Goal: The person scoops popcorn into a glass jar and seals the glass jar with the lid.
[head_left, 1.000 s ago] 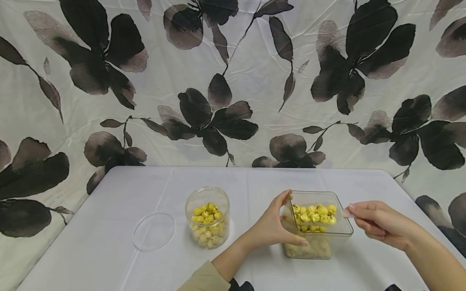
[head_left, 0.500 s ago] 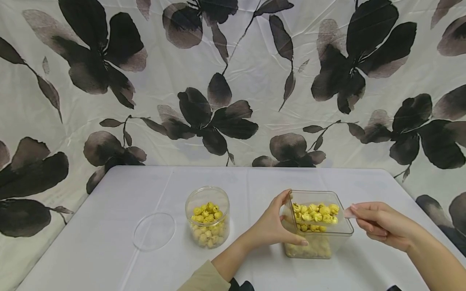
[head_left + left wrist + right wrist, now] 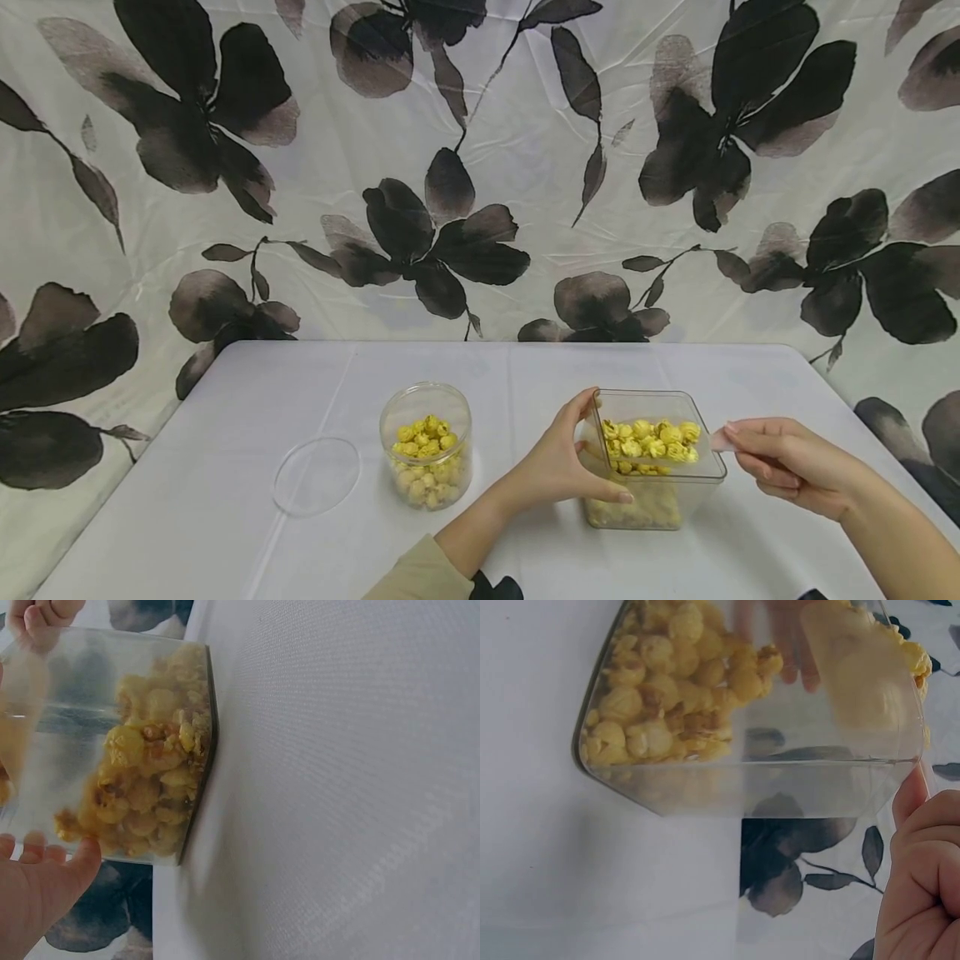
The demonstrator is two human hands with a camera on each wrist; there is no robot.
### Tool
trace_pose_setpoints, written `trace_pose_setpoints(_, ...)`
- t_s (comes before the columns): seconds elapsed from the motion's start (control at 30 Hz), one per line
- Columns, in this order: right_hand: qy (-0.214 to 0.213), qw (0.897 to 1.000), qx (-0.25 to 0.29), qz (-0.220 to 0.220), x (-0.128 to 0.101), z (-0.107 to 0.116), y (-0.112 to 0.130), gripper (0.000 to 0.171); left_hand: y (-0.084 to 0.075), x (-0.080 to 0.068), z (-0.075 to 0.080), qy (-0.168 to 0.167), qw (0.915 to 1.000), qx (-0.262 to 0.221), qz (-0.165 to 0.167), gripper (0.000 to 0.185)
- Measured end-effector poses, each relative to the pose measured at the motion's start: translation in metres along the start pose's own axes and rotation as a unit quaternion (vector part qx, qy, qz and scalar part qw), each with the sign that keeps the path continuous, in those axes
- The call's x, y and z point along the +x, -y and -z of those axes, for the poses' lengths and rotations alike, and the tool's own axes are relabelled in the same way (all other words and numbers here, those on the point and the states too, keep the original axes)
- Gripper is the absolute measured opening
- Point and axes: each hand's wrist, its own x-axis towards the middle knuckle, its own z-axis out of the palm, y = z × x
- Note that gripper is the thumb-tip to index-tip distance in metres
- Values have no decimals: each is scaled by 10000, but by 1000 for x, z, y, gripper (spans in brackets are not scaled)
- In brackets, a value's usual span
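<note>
Clear plastic everywhere on this table [image 3: 247, 533], so going left to right: a round see-through lid [image 3: 317, 475] lies flat near the front-left part of the white tablecloth, on its own. Just right of it, roughly mid-table, stands a round jar [image 3: 425, 446] with no lid on, partly filled with yellow popcorn [image 3: 424, 437].

Next comes the left hand [image 3: 561, 467], thumb and fingers curled around the near-left side of a square clear tub [image 3: 651, 460], so it's properly gripping it. The tub sits on the table right of centre, toward the front edge, and it's got yellow popcorn in the bottom. The left wrist view shows those fingertips [image 3: 52, 855] pressed against the tub wall.

A scoop [image 3: 649, 443] loaded with more popcorn sits at the tub's mouth, and the right hand [image 3: 783, 467] pinches its handle just past the tub's right rim, fingers curled tight on it. In the right wrist view the tub looks tipped, but that could be the camera angle, can't tell.
</note>
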Motion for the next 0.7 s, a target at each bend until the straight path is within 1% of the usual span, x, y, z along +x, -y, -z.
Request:
trace_pose_setpoints(0.27, 116, 9999, 65, 90, -1, 0, -2, 39, 0, 0, 0, 23, 10000, 22, -31, 112)
trace_pose_setpoints(0.33, 58, 10000, 30, 53, 0, 0, -1, 38, -1, 0, 0, 26, 10000, 19, -29, 112)
trace_pose_setpoints(0.5, -243, 9996, -152, -54, 2, -1, 2, 37, 0, -1, 0, 12, 10000, -22, 1, 112)
trace_pose_setpoints(0.7, -341, 9989, -257, 175, 8, -5, 3, 37, 0, 0, 0, 2, 10000, -6, 15, 113)
